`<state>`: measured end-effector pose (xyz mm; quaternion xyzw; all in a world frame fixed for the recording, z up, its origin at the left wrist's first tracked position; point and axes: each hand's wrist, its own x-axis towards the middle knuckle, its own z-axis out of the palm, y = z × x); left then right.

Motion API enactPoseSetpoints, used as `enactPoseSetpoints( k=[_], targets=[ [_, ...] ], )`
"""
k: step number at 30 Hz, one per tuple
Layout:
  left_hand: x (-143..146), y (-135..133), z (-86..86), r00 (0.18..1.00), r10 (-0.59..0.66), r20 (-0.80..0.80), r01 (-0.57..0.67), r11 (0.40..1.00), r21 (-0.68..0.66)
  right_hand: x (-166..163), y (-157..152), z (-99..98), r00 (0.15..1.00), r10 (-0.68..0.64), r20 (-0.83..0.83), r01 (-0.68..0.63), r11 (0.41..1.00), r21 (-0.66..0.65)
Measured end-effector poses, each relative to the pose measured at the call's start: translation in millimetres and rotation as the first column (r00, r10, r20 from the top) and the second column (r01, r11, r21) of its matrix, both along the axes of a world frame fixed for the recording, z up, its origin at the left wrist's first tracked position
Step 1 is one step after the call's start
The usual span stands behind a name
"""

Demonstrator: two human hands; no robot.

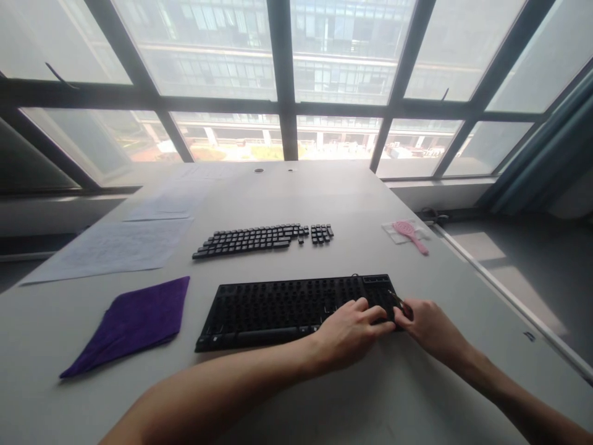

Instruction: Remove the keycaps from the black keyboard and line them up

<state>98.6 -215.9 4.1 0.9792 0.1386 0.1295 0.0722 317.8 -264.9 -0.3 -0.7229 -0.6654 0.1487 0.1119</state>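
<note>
A black keyboard base (278,309) with its keycaps removed lies on the grey table in front of me. My left hand (349,330) rests on its right end, fingers curled over the frame. My right hand (428,327) is at the keyboard's right edge, pinching a small dark tool (397,301) whose tip touches the base. The removed black keycaps (259,239) are laid out in keyboard order farther back on the table.
A purple cloth (134,321) lies at the left. Printed paper sheets (115,247) lie at the back left. A pink brush (410,233) on a white wrapper sits at the right, near the table edge. Large windows stand behind the table.
</note>
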Motion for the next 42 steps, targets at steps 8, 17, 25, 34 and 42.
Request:
enactPoseSetpoints(
  k=[8, 17, 25, 34, 42],
  targets=[
    [0.5, -0.1, 4.8, 1.0, 0.007, -0.007, -0.007, 1.0, 0.015, 4.1, 6.1, 13.8, 0.994, -0.04, -0.104, 0.069, 0.952, 0.298],
    [-0.6, -2.9, 6.3, 0.999, 0.032, -0.028, -0.031, 0.999, 0.032, -41.6, 148.3, 25.6, 0.99, 0.065, -0.125, -0.044, 0.986, 0.16],
    [-2.4, -2.5, 4.3, 0.998, 0.037, -0.042, -0.034, 0.998, 0.059, -55.0, 213.9, -8.9, 0.994, 0.09, -0.066, -0.084, 0.993, 0.086],
    [-3.6, -2.0, 8.3, 0.997, 0.042, -0.057, -0.038, 0.996, 0.076, -41.3, 213.2, -13.5, 0.986, 0.135, -0.102, -0.123, 0.986, 0.113],
    [-1.8, -2.4, 5.7, 0.998, 0.048, -0.027, -0.045, 0.995, 0.087, -30.3, 201.9, -9.1, 0.941, 0.288, -0.178, -0.275, 0.957, 0.093]
  ],
)
